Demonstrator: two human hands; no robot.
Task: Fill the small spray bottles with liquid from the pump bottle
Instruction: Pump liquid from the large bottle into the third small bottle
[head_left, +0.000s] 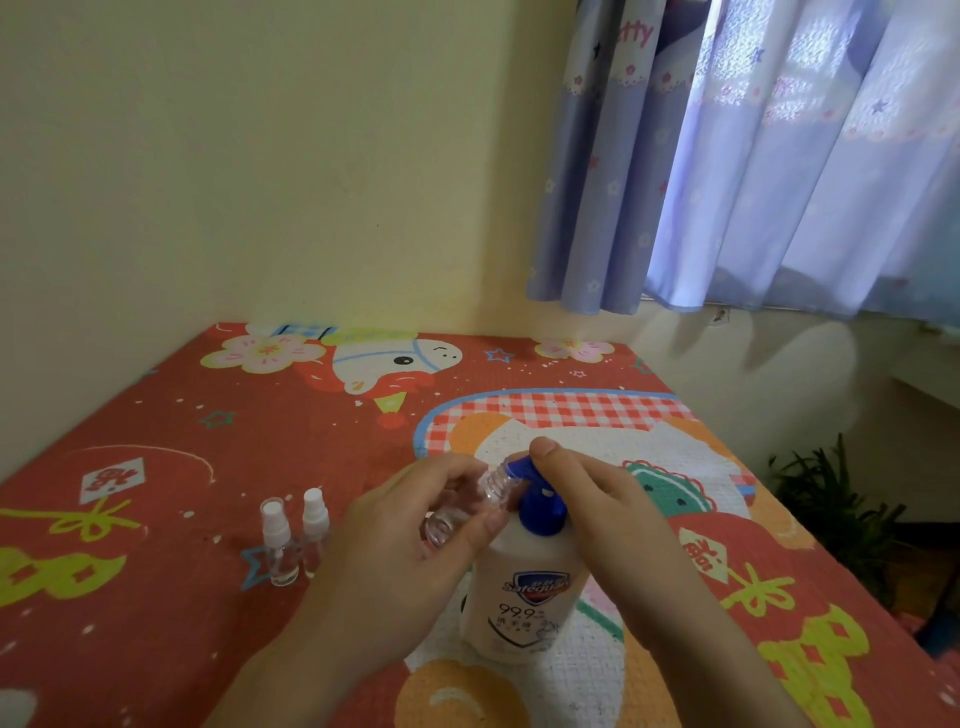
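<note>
A white pump bottle (522, 587) with a blue pump head (537, 499) stands on the red patterned mat (156, 467). My left hand (410, 540) grips a small clear uncapped spray bottle (470, 501), tilted with its open neck against the blue nozzle. On top of the pump head rests my right hand (597, 499), thumb over the spout end. Two more small spray bottles with white spray caps stand upright side by side to the left, one (278, 543) nearer, the other (314, 525) behind it.
The mat reaches a yellow wall at the back and left. A purple curtain (753, 156) hangs at the upper right. Beyond the mat's right edge is a green plant (831, 499) and a white ledge.
</note>
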